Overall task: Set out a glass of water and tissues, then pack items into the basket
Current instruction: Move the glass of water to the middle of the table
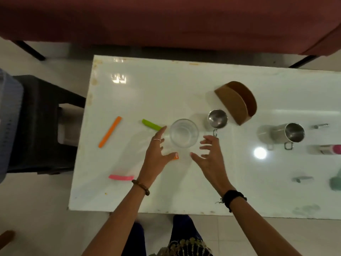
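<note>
Both hands hovered spread wide, my left hand (156, 152) and right hand (209, 157) flanking the glass (184, 133), holding nothing. It stood upright mid-table (129, 93), a small steel cup (217, 119) just beside it, the brown tissue holder (237, 102) behind that.

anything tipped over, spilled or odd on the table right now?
One thing: the larger steel mug at the right lies on its side, mouth toward the camera. No spill shows. The glass and small steel cup stand upright; the left hand and right hand flank the glass, open.
</note>
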`<move>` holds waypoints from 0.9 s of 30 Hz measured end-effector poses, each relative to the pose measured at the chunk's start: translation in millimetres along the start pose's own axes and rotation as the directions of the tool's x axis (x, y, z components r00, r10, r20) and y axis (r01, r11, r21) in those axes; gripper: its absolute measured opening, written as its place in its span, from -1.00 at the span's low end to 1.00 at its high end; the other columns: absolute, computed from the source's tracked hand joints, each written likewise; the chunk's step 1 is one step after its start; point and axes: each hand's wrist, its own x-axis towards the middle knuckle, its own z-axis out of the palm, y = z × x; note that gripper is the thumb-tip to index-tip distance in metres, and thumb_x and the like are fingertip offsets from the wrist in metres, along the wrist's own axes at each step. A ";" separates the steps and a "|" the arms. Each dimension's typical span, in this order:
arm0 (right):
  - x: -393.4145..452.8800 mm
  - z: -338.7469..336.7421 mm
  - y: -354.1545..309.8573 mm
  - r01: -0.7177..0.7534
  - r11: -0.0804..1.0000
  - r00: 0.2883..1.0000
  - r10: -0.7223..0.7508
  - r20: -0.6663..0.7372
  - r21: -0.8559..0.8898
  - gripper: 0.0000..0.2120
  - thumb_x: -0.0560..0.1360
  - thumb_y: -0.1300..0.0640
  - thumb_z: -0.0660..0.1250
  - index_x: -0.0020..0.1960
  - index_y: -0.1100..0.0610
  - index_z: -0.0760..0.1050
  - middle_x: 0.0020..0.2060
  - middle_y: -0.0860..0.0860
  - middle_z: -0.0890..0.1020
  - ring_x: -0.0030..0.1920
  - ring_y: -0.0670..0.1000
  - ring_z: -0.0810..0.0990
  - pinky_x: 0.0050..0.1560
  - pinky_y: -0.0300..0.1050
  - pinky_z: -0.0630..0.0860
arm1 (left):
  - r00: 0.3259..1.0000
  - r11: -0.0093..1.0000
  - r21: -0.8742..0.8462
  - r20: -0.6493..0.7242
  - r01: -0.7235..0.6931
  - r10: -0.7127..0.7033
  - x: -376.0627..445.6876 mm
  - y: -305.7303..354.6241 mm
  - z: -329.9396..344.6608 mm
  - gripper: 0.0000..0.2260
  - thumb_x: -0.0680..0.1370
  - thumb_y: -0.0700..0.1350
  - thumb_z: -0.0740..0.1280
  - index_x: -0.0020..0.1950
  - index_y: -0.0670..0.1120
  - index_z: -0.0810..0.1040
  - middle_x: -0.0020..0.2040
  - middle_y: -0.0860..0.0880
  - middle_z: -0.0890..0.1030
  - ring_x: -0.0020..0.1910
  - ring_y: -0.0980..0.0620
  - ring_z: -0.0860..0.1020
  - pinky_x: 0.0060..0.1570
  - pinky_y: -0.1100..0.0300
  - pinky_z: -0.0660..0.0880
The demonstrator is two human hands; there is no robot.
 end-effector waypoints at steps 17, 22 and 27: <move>44.2 -23.7 -7.3 0.191 0.980 0.911 -0.196 0.363 0.050 -0.28 0.26 0.05 0.56 0.27 -0.20 0.25 0.17 -0.33 0.43 0.21 -0.20 0.44 0.21 -0.19 0.43 | 0.974 0.939 0.273 -0.020 -0.211 0.224 11.6 18.5 21.9 -0.23 0.23 -0.16 0.58 0.33 0.19 0.31 0.09 0.20 0.49 0.09 0.12 0.51 -0.11 0.64 0.40; 22.1 -74.1 -40.9 0.247 0.969 0.923 -0.231 0.308 -0.013 -0.28 0.20 -0.16 0.52 0.22 -0.38 0.20 0.13 -0.45 0.40 0.17 -0.24 0.45 0.15 -0.17 0.49 | 0.959 0.920 0.274 0.040 -0.281 0.282 -4.8 64.0 41.6 -0.22 0.16 0.01 0.57 0.15 0.52 0.22 0.03 0.40 0.51 0.04 0.27 0.54 -0.06 0.47 0.52; 21.8 -147.0 -59.2 0.273 0.962 0.937 -0.273 0.217 0.032 -0.31 0.24 0.07 0.57 0.24 -0.18 0.29 0.13 -0.40 0.48 0.17 -0.34 0.46 0.17 -0.37 0.45 | 0.936 0.889 0.294 0.142 -0.351 0.322 1.1 125.8 91.5 -0.32 0.20 0.02 0.52 0.13 0.46 0.25 -0.06 0.50 0.50 0.01 0.27 0.56 0.01 0.15 0.58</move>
